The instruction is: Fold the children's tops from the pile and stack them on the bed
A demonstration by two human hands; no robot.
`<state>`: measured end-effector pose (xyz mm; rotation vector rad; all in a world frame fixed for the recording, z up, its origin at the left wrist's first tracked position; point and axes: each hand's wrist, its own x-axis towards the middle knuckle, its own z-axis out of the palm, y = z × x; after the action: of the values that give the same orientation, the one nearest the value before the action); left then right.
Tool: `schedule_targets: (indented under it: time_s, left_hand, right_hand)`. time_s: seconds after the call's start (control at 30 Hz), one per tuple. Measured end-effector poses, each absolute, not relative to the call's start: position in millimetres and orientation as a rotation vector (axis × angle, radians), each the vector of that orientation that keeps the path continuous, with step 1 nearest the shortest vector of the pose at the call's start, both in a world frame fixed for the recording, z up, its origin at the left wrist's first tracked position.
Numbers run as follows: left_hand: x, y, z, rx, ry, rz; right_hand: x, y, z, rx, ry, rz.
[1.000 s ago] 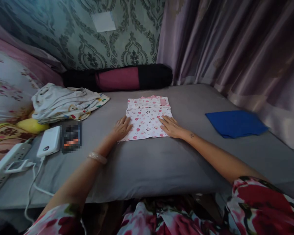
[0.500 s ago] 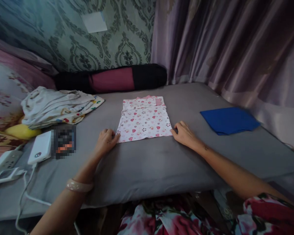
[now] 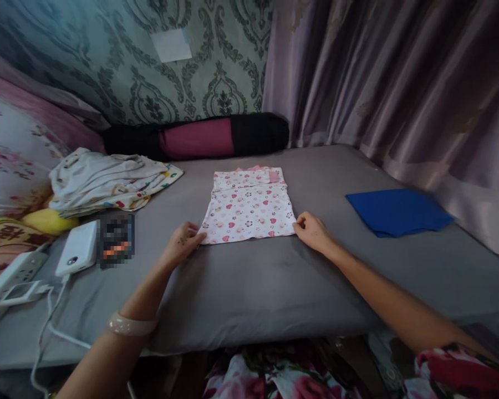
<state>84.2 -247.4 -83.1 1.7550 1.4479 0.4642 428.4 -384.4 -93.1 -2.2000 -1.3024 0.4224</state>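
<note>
A white garment [image 3: 249, 208] printed with pink hearts and small flowers lies on the grey-covered surface [image 3: 249, 293]. Its far part is folded over, with a pink patch and pink trim along that edge. My left hand [image 3: 185, 243] pinches the near left corner between thumb and fingers. At the near right corner, my right hand [image 3: 312, 230] has its fingers closed on the cloth in the same way. The near hem runs almost straight between both hands. What kind of garment it is, I cannot tell for sure.
Folded blue cloth [image 3: 399, 211] lies at right. On the left are a rumpled pale cloth pile [image 3: 108, 180], a white power bank [image 3: 77, 249], a power strip [image 3: 10, 282] and cables. A long black and red bag [image 3: 197, 137] lies along the wall.
The view has shifted slightly, so everything sits a little lower and further right. Both hands still grip the near corners, and the lower sides of the garment flare slightly more outward.
</note>
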Motion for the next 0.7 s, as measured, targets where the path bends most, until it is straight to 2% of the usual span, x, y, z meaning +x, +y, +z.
schedule_targets:
  time_s: [0.2,0.33,0.5,0.7]
  left_hand:
    - [84.6,-238.5,-82.6,1.413,1.226,0.612]
    - [90.3,-224.1,-75.7,1.167,1.16,0.748]
    - [105.2,-209.2,-67.0,1.094,1.051,0.862]
    - [125.6,-182.1,-78.5,1.214,0.964,0.858]
  right_hand:
    - [429.7,-377.3,-76.4,-1.801,-0.941,0.942]
    - [432.0,-367.9,-62.8,-1.614,-0.656,1.106]
    - [439.1,-351.1,-59.5,-1.486,-0.588,1.131]
    - [449.7,-321.3,-77.2,-1.697,-0.756,0.884]
